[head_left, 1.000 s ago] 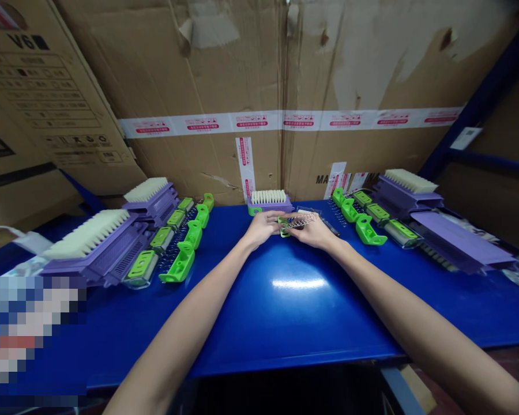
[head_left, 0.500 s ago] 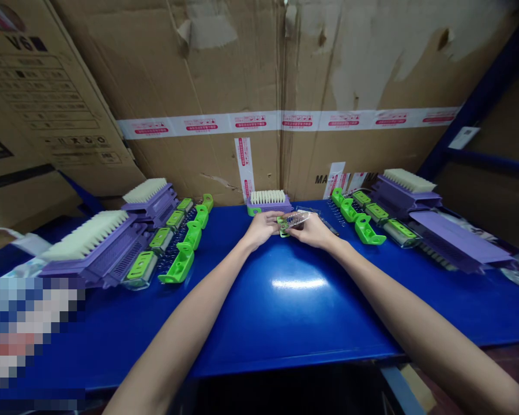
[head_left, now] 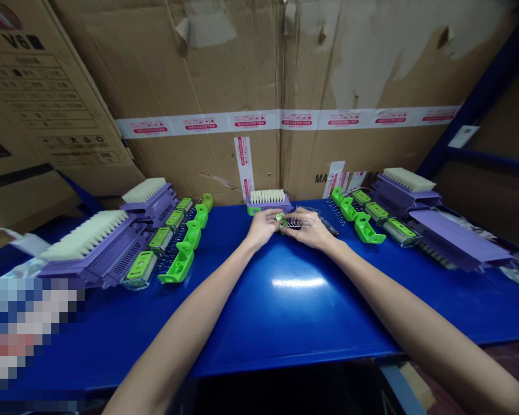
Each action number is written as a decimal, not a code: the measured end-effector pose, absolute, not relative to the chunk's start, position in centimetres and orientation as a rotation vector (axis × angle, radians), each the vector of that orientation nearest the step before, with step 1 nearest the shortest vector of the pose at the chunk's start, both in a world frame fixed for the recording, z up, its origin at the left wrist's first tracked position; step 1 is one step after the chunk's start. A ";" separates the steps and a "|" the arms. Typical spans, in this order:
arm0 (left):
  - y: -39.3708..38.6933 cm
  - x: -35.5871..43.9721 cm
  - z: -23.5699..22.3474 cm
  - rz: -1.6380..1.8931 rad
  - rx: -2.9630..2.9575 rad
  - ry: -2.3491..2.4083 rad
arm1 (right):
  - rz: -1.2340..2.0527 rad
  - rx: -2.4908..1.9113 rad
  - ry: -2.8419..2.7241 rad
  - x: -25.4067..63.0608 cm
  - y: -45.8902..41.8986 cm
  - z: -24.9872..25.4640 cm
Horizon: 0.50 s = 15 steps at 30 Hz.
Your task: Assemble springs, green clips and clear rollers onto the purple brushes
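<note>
A: Change?
B: Silver coiled metal spring point(head_left: 301, 222) levelled toward 3 o'clock; small green plastic piece point(head_left: 279, 217) turned, at 12 o'clock. Still mid-handling.
A: Grip?
B: Left hand point(head_left: 260, 226) and right hand point(head_left: 315, 232) pinched the piece; spring hold, couldn't tell.

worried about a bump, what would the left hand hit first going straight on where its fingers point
Past the small green piece at its fingertips, the left hand would probably meet the right hand first, though depth around the coiled spring is unclear.
</note>
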<state>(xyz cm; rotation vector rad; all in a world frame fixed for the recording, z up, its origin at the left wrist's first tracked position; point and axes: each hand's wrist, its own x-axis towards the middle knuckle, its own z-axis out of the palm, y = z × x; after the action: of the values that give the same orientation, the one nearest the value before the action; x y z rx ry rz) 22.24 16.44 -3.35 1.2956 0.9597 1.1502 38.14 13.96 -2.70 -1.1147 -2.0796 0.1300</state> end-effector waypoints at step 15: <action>16.1 21.7 -3.0 1.091 1.200 0.922 | 0.197 -0.970 -2.208 38.9 13.6 -2.1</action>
<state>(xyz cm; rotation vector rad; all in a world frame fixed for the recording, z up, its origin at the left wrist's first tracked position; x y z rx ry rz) 21.65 16.08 -3.00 1.1999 0.9218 1.0908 38.86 13.55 -2.08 -0.9702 -2.2085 0.1968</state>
